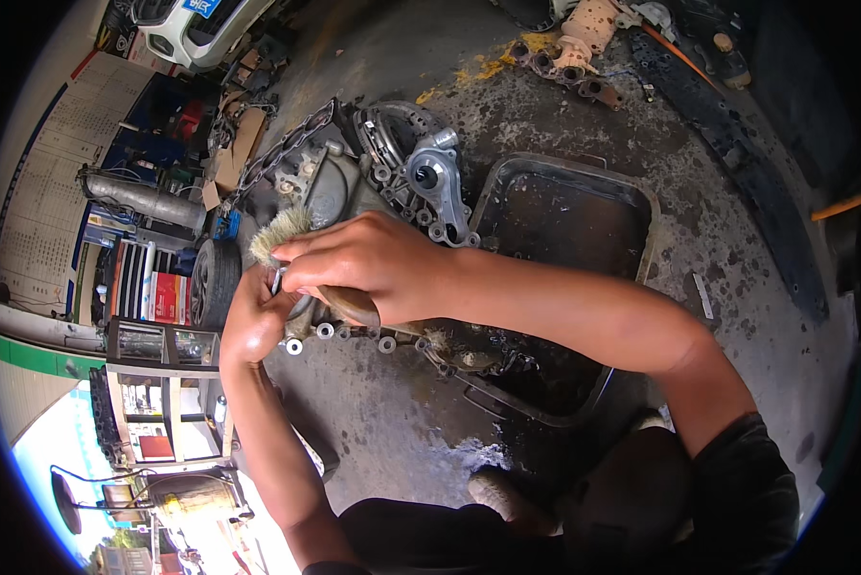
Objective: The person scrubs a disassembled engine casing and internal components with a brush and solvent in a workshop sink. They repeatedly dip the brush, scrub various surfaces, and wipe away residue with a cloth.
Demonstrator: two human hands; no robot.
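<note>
My right hand (368,264) is closed round a brush with pale, splayed bristles (282,233); its brown handle (352,306) shows below my palm. Just beneath it, my left hand (255,321) has its fingers pinched together close to the bristles. A small shiny metal bit shows at those fingertips, too little of it to name. Under and beyond both hands lies a large grey cast-metal engine cover (332,187) with bolt bosses (387,345) along its edge, partly hidden by my right hand and forearm. A silvery housing with a round opening (438,172) rests at its far right.
A black rectangular drip tray (649,196), wet inside, sits on the stained floor beneath my right forearm. A rusty exhaust manifold (584,48) and a long dark panel (737,163) lie farther off. To the left stand a tyre (216,283), shelving (167,369) and a metal cylinder (143,196).
</note>
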